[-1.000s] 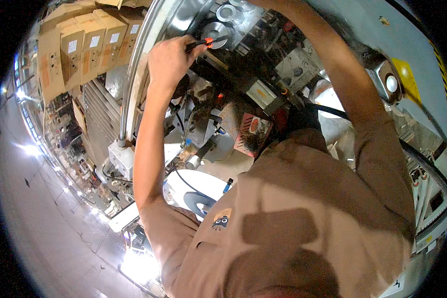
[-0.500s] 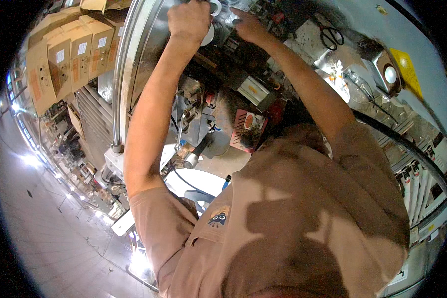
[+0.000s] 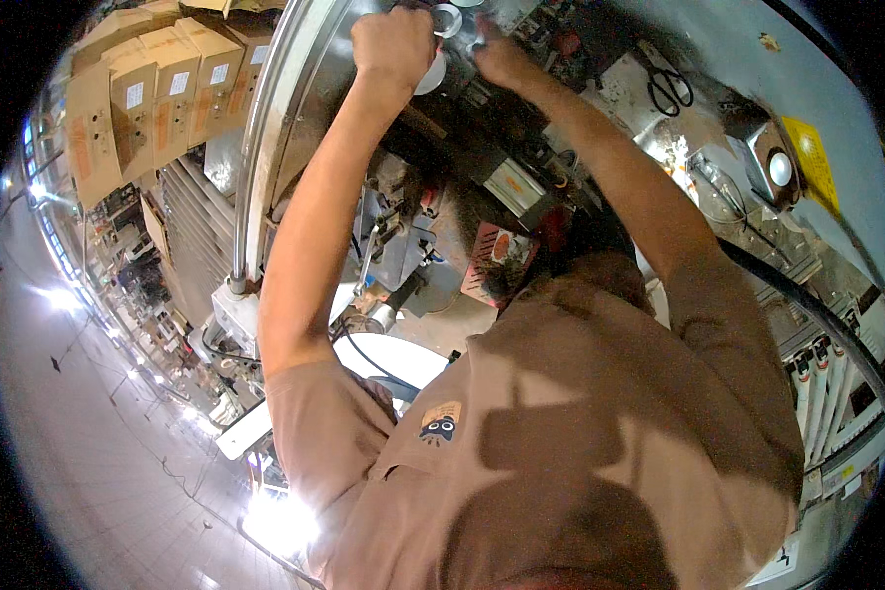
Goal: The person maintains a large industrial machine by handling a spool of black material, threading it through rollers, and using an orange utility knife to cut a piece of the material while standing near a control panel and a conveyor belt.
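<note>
At the top of the head view, both arms reach far forward into a dim machine space. My left hand (image 3: pixel 391 51) is closed like a fist, knuckles up; whatever lies inside it is hidden. Right beside it are a white ring (image 3: pixel 447 20) and a pale round disc (image 3: pixel 431 75), the disc partly covered by the hand. My right hand (image 3: pixel 504 63) is a short way to the right, in shadow, with its fingers drawn together near a small pale, shiny bit (image 3: pixel 477 45). What those fingers pinch is too blurred to name.
Black-handled scissors (image 3: pixel 670 91) lie on the right-hand surface. A black hose (image 3: pixel 806 307) curves down the right side. A metal frame post (image 3: pixel 256 167) stands left, with cardboard boxes (image 3: pixel 172 93) beyond. A red-and-white box (image 3: pixel 500 262) lies before my torso.
The whole view has shifted slightly, so things sit a little further right and lower. Both hands stay near the white ring, the right one with its fingers slightly more drawn in.
</note>
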Demonstrator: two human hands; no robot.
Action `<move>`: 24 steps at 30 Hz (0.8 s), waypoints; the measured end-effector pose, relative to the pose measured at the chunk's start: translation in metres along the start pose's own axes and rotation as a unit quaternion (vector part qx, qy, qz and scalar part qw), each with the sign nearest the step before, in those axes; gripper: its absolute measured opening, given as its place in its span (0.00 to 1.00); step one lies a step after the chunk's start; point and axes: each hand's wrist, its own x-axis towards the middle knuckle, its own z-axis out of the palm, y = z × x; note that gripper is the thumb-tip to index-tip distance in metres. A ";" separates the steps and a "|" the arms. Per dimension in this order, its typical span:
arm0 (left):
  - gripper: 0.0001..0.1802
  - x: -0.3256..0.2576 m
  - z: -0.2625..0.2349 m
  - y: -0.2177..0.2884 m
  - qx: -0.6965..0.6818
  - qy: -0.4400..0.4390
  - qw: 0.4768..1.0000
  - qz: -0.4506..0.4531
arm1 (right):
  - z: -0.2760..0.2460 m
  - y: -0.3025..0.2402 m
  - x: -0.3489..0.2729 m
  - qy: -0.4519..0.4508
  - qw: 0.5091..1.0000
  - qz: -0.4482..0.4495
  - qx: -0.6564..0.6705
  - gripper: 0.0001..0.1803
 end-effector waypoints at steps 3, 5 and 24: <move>0.16 -0.024 0.010 -0.019 -0.007 -0.017 0.999 -0.049 | 0.014 -0.076 -0.044 -0.071 0.991 -0.031 0.110 0.36; 0.15 -0.017 0.008 -0.019 -0.002 0.015 1.000 -0.015 | -0.002 -0.037 -0.060 -0.172 0.972 -0.163 -0.004 0.36; 0.13 0.041 0.009 0.007 -0.074 0.169 0.983 0.016 | -0.057 -0.018 0.019 0.033 0.995 -0.082 -0.045 0.32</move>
